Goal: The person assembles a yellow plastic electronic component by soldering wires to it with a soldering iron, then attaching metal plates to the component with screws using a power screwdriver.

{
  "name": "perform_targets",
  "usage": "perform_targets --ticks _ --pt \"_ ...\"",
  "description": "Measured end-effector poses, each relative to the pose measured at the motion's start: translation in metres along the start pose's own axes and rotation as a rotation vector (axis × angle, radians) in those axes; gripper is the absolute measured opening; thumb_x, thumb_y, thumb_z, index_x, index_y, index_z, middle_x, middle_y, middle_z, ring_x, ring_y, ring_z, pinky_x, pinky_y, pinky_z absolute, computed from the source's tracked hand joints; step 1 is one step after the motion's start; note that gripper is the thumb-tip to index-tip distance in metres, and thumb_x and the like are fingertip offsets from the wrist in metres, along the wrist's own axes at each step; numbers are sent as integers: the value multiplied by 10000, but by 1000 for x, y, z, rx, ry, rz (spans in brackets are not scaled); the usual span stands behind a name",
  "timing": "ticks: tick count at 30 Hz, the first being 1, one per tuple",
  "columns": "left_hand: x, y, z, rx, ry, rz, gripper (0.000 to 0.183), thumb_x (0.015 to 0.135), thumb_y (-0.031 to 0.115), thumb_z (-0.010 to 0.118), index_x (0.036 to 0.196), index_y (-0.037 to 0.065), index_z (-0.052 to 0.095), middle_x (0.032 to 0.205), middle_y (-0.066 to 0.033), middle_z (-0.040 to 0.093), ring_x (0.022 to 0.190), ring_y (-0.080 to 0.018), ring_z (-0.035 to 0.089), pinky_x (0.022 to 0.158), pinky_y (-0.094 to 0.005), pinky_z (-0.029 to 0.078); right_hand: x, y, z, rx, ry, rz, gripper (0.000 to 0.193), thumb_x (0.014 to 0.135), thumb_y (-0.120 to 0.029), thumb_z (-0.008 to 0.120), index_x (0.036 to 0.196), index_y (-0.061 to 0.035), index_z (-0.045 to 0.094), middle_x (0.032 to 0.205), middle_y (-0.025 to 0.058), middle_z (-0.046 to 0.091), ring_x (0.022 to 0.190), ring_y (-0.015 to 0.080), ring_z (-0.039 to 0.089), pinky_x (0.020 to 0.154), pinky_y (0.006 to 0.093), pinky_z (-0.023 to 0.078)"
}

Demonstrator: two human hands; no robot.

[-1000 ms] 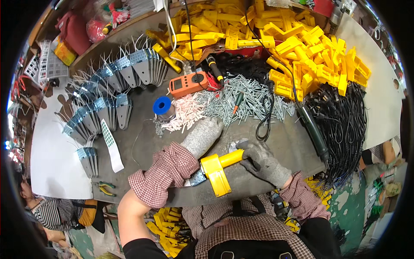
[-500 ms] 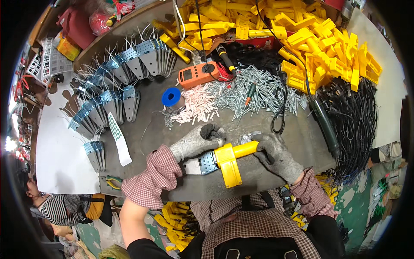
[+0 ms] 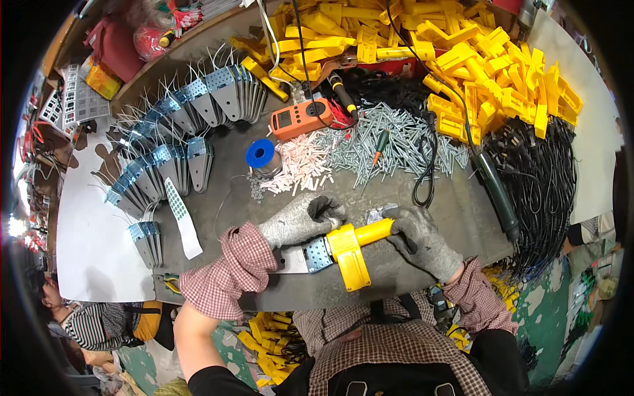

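A yellow plastic handle housing lies in front of me at the table's near side. A blue-and-silver metal plate sticks out of its left side. My right hand, in a grey glove, has its fingers closed around the tip of the yellow grip. My left hand, gloved too, rests at the upper left of the housing with thumb and fingers curled together. Whatever they pinch is too small or hidden to make out. Just beyond the grip sits a small clear plastic bag.
Beyond my hands lie pale pink sleeves, a heap of screws, a solder spool and an orange meter. Metal plates with wires stand in rows at left. Yellow housings and black cables pile up at right.
My left hand and forearm have shifted very slightly, and the whole view has moved a little. Both hands keep about the same place on the yellow handle housing.
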State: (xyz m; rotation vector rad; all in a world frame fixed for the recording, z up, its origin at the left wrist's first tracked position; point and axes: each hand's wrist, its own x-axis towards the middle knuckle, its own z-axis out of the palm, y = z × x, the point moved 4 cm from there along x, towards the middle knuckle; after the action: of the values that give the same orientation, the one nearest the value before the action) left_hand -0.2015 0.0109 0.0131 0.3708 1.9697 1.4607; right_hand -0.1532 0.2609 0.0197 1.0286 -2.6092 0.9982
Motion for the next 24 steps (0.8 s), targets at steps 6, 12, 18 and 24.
perform_targets --ticks 6,12,18,24 --pt "-19 16 3 141 37 -9 328 892 65 643 1185 -71 584 1116 -126 675 1024 -163 627 948 -304 490 -2 3 0 -8 7 -7 314 782 -44 747 956 -77 488 1189 132 616 1084 350 575 926 444 442" --pt "-25 19 5 9 141 16 295 894 92 667 1155 -36 618 1113 -113 689 1042 -166 625 952 -319 476 -2 3 3 -37 20 -2 322 784 -50 749 965 -81 485 1188 133 616 1087 354 575 931 448 439" --pt "-10 22 5 5 45 -16 338 898 100 662 1196 -38 584 1070 -111 692 1045 -176 630 947 -323 484 -6 4 -1 -69 6 18 306 789 -53 744 954 -78 488 1183 138 610 1087 362 575 927 452 441" --pt "-30 55 20 567 184 168 379 878 132 640 1230 4 583 1052 -199 683 916 -329 688 834 -381 543 -3 8 -17 90 2 -30 291 793 -62 735 1034 -59 571 1206 150 591 1130 366 552 975 443 436"
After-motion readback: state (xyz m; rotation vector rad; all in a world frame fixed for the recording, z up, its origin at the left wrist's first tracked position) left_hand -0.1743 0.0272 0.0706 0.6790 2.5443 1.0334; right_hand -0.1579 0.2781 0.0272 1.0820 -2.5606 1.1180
